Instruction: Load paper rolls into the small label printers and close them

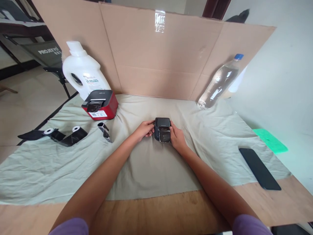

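A small black label printer (162,122) sits on the cloth in the middle, with a strip of glossy black paper (164,134) hanging down its front. My left hand (145,130) is closed at its left side, the fingertips against the casing. On the opposite side my right hand (177,135) grips the casing, fingers along its edge and thumb near the strip. To the left stands a red and black printer (110,106) with a dark strip coming out of its top. Nearer lie a curled piece of black film (104,132) and two black paper rolls (76,136).
A wrinkled grey-green cloth (146,176) covers most of the wooden table (156,212). Cardboard (158,55) stands behind, with a white detergent jug (84,71) at left and a water bottle (218,85) leaning at right. A black phone (259,168) and a green sheet (270,140) lie at right.
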{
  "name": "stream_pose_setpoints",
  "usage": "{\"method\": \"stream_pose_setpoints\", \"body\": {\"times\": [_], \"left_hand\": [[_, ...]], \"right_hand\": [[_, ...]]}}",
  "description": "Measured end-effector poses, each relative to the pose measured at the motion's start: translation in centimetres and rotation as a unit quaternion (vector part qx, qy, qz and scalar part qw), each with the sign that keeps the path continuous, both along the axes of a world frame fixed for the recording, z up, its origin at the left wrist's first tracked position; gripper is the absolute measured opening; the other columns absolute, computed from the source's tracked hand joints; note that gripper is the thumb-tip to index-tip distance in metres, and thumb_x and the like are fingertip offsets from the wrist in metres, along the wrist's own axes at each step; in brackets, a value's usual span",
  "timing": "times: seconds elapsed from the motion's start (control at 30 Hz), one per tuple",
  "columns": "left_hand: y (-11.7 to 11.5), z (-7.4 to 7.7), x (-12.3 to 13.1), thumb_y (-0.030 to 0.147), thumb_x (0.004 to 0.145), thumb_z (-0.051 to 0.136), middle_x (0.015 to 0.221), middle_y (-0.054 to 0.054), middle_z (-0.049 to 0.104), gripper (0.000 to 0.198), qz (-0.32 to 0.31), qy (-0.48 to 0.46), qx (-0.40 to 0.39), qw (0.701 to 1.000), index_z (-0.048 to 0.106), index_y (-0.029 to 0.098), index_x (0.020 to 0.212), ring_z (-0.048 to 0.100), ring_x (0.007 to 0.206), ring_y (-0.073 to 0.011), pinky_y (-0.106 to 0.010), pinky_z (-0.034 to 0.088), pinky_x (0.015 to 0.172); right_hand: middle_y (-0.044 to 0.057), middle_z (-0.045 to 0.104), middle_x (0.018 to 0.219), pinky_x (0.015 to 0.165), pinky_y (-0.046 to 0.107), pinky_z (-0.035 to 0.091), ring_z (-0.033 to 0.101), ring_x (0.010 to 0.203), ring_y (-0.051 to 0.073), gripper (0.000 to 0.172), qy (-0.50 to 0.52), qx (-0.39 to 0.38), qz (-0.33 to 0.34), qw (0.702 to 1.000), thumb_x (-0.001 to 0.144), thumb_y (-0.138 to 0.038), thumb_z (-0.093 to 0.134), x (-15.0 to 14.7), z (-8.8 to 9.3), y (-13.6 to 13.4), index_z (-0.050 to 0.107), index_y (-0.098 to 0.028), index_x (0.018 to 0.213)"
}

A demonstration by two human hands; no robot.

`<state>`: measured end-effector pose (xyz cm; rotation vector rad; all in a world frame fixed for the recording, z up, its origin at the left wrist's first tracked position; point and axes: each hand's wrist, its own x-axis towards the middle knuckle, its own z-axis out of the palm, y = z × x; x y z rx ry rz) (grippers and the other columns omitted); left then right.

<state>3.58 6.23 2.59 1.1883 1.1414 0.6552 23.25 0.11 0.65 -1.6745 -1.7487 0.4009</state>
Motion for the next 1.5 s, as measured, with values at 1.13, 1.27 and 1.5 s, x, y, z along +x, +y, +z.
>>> {"method": "stream_pose_setpoints", "body": {"times": [1.13, 1.27, 1.5], "left_hand": [[-1.5, -2.0, 1.1, 0.041, 0.092, 0.052, 0.07, 0.001, 0.06, 0.045, 0.072, 0.122, 0.271, 0.952, 0.066, 0.019, 0.129, 0.056, 0.068, -0.0157, -0.024, 0.044, 0.071], [-1.5, -2.0, 1.1, 0.041, 0.093, 0.051, 0.069, 0.001, 0.059, 0.045, 0.068, 0.129, 0.28, 0.949, 0.066, 0.019, 0.129, 0.055, 0.067, -0.0154, -0.024, 0.044, 0.069], [-1.5, -2.0, 1.1, 0.04, 0.093, 0.05, 0.066, 0.002, 0.056, 0.041, 0.062, 0.134, 0.294, 0.944, 0.068, 0.019, 0.124, 0.053, 0.065, -0.0146, -0.023, 0.04, 0.065]], "right_hand": [[0.006, 0.053, 0.149, 0.121, 0.049, 0.028, 0.045, 0.142, 0.023, 0.053, 0.064, -0.009, 0.045, 0.997, 0.095, -0.03, 0.038, 1.7, 1.9, 3.9, 0.052, -0.023, 0.145], [0.008, 0.06, 0.141, 0.113, 0.045, 0.039, 0.054, 0.131, 0.024, 0.046, 0.024, -0.023, 0.06, 0.998, 0.095, -0.029, 0.042, 1.9, 3.3, 5.2, 0.063, -0.022, 0.135], [0.015, 0.062, 0.106, 0.099, 0.045, 0.045, 0.054, 0.11, 0.031, 0.023, -0.202, -0.08, 0.078, 0.973, 0.079, -0.034, 0.073, 0.6, 5.9, 7.2, 0.081, -0.023, 0.097]]}}
